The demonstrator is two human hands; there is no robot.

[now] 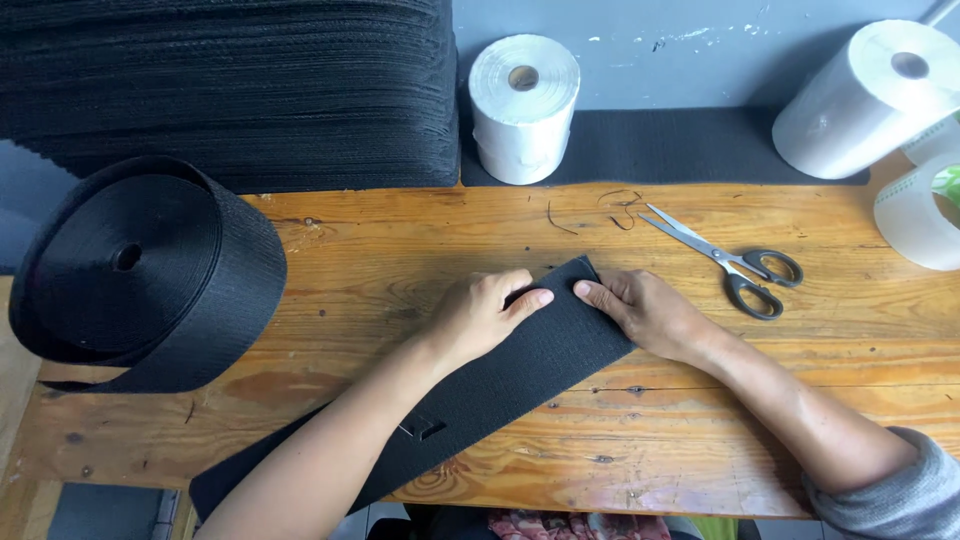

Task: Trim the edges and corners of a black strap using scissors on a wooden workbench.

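Note:
A wide black webbing strap [520, 375] lies diagonally across the wooden table [400, 260], running from the front left edge up to the middle. My left hand [480, 315] presses on its upper end from the left, index finger stretched over the fabric. My right hand [645, 312] pinches the same end from the right, thumb on top. The fingertips of both hands nearly meet near the strap's folded tip.
A big roll of black webbing [150, 270] sits at the left edge. A tall stack of black strap pieces [240, 90] fills the back left. Scissors [730, 262] lie right of my hands. White rolls [524, 105] [872, 98] stand at the back; a tape roll [915, 215] at far right.

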